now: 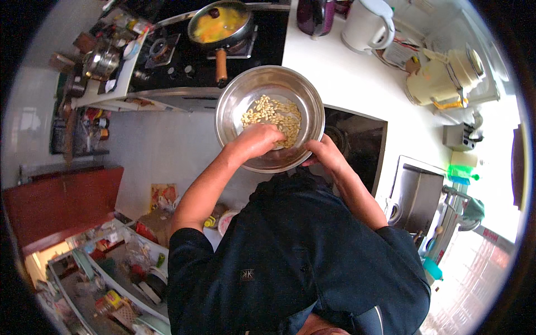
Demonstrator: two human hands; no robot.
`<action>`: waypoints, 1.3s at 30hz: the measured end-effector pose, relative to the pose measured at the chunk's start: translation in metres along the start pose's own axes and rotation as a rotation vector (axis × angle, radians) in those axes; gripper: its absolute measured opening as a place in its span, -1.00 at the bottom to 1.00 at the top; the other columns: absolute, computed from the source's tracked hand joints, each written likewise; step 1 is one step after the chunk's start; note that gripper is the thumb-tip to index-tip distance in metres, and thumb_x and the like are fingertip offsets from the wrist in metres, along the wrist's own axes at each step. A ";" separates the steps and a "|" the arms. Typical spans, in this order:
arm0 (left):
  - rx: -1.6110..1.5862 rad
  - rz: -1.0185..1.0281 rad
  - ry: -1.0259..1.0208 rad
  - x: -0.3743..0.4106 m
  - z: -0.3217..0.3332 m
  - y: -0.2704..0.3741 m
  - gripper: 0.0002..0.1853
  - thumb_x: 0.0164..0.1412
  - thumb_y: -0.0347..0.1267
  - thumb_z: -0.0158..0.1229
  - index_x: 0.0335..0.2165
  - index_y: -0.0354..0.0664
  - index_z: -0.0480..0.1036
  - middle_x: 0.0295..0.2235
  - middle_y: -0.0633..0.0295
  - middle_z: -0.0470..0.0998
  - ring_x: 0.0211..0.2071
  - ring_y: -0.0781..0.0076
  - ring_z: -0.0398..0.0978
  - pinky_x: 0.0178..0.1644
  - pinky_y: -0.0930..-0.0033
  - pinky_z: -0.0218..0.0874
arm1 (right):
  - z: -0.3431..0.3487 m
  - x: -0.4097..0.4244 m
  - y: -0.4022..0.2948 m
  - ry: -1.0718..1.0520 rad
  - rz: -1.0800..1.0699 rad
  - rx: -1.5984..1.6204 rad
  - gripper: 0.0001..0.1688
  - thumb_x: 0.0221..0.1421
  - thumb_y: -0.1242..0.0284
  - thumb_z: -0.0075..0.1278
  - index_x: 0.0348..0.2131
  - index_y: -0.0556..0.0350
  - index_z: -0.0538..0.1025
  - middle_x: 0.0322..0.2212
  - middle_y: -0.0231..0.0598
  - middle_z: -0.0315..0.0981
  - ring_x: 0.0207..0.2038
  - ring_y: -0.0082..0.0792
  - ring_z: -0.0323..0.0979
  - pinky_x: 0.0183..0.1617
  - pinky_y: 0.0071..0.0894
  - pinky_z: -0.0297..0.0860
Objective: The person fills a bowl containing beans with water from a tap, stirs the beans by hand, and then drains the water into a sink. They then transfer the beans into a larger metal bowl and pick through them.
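Note:
A round stainless steel bowl (228, 98) is held up in front of my body, just short of the cooktop's front edge. Pale oval seeds (268, 107), which look like pumpkin seeds, are spread over its bottom. My left hand (263, 139) reaches down inside, its curled fingers among the seeds; the fingertips are partly hidden, so whether they pinch any cannot be told. On the lower right, my right hand (325, 151) grips the bowl's rim, thumb on top and fingers underneath.
Beyond the bowl, a lidded pan (220, 25) with yellow food sits on the black gas cooktop (268, 46), its wooden handle (221, 65) pointing towards me. A white kettle (366, 25) and a cream vacuum jug (439, 77) stand on the white counter (356, 79). A sink (418, 197) lies right.

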State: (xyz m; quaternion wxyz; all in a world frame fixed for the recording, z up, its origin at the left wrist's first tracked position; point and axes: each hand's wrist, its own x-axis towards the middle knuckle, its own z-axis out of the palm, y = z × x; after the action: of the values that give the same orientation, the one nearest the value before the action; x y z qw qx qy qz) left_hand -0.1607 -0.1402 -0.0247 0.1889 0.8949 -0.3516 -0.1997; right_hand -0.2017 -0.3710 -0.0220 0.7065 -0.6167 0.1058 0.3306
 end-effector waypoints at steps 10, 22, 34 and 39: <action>-0.082 -0.174 0.222 -0.051 -0.010 -0.015 -0.74 -0.02 -0.50 0.16 -0.26 -0.14 0.55 -0.34 0.14 0.49 -0.21 0.11 0.47 -0.14 0.18 0.31 | 0.016 0.022 -0.024 -0.205 0.032 -0.110 -0.45 0.06 0.35 -0.06 0.02 0.26 0.30 -0.28 -0.14 0.51 -0.39 -0.38 0.53 -0.45 -0.46 0.48; 0.062 -0.590 0.495 -0.116 0.005 -0.029 -0.66 0.03 -0.56 -0.02 -0.19 -0.16 0.52 -0.29 0.04 0.48 -0.20 0.06 0.48 -0.11 0.12 0.30 | 0.058 0.054 -0.024 -0.444 0.080 -0.284 -0.42 0.06 0.36 -0.05 0.02 0.33 0.27 -0.28 -0.11 0.50 -0.41 -0.39 0.53 -0.49 -0.51 0.49; -0.038 -0.887 0.578 -0.237 0.020 -0.097 -0.64 0.05 -0.59 -0.04 -0.18 -0.15 0.53 -0.19 -0.04 0.47 -0.14 0.04 0.46 -0.08 0.17 0.27 | 0.186 0.090 -0.029 -0.609 0.121 -0.472 -0.35 0.03 0.29 -0.03 0.03 0.35 0.28 -0.22 -0.07 0.49 -0.35 -0.35 0.52 -0.47 -0.47 0.49; -0.026 -0.853 0.572 -0.304 0.019 -0.149 -0.68 0.01 -0.57 -0.02 -0.25 -0.15 0.56 -0.29 -0.05 0.52 -0.20 0.01 0.49 -0.11 0.13 0.30 | 0.255 0.115 -0.017 -0.626 0.056 -0.466 -0.34 -0.03 0.29 0.00 -0.01 0.42 0.31 -0.23 -0.01 0.48 -0.31 -0.33 0.52 -0.42 -0.46 0.53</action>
State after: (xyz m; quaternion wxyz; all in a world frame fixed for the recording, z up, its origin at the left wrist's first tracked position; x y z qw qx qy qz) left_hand -0.2917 0.1723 -0.0437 0.1903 0.9751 0.1132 -0.0107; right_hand -0.1701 -0.0928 -0.0168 0.5365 -0.6268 -0.1758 0.5370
